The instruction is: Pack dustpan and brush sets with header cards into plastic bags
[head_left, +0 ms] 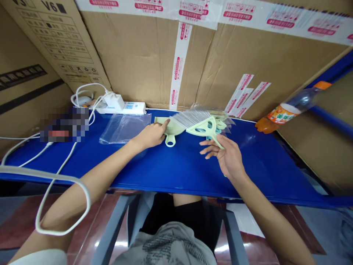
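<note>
My right hand (pixel 228 152) pinches the handle of a pale green hand brush (pixel 202 127) between thumb and fingers, its other fingers loosely spread. The brush is tilted, its clear white bristles pointing up and left over the edge of a small pale green dustpan (pixel 175 127). The dustpan lies on the blue table, its looped handle towards me. My left hand (pixel 153 135) is closed at the dustpan's left edge, index finger resting on the pan and the other fingers curled. Behind the brush, more pale green pieces (pixel 220 121) in clear plastic are partly hidden.
A clear plastic bag (pixel 125 127) lies left of the dustpan. A white power strip (pixel 135 108) with plugs and cables runs along the back. A white cable (pixel 88 206) loops over my left forearm. An orange drink bottle (pixel 285 112) leans at the right. Cardboard walls (pixel 132 59) enclose the table.
</note>
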The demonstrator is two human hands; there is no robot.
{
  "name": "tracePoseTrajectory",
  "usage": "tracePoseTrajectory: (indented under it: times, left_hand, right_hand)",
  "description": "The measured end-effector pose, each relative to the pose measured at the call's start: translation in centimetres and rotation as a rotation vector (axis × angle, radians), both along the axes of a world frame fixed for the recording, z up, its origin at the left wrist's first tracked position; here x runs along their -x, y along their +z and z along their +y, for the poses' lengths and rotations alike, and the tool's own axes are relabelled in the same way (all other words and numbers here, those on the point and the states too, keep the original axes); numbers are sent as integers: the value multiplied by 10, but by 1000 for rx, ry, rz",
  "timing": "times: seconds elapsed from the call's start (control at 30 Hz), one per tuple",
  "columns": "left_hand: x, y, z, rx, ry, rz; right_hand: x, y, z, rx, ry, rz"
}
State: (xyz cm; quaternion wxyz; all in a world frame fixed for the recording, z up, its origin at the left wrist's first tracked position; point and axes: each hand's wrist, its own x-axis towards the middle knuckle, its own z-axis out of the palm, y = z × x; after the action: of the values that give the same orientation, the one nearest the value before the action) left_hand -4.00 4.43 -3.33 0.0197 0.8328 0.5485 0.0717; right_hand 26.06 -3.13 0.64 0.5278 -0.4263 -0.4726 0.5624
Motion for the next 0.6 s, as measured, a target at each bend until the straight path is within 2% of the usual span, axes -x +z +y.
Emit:
tracePoseTrajectory:
  times: [0.07,0.13,0.2,0.27,0.33,0.4,0.43,0.47,0.53,0.6]
  left_hand:
    - [7,-5,8,-9,36,-147]
    - [14,-9,18,-48,81,-383]
    - [18,-8,26,-115,148,-642]
    - [20,-5,30,-164,212,-817]
    - [17,-2,28,-173,248,-813]
    - [11,0,21,-161,255,-662]
    - [7,0,16,-160,250,-570]
    - [4,0,11,-167,246,-485]
    - [-4,1,2,-202,232,-364]
    - [-10,2,-6,-246,202,-301]
  right_hand:
    - [10,5,7,15,22,16]
    - [28,6,20,65,47,21]
    - [50,6,36,127,71,11]
    - [67,6,50,191,146,-36]
    - [73,8,58,254,268,-182]
    - [66,12,58,179,307,-426]
    - [58,15,56,55,249,-572]
    - [48,18,52,-115,130,-721]
    - [25,23,45,-477,-236,-1005]
    - [5,26,40,-634,-549,-1248]
